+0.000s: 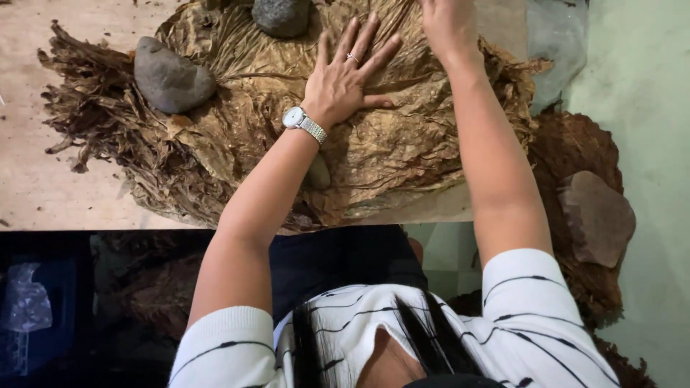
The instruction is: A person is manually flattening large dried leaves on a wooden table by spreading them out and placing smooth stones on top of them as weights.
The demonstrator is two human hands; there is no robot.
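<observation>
Only packaging I can spot: a crumpled clear plastic bag (27, 305) on something blue, way down-left of the left hand (345, 79).

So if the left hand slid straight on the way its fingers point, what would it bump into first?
The left hand lies flat on the dried leaves, fingers pointing up and slightly right. Only more leaf lies ahead until the picture's top edge. The grey stone sits left of that line, so it probably would be missed.
</observation>
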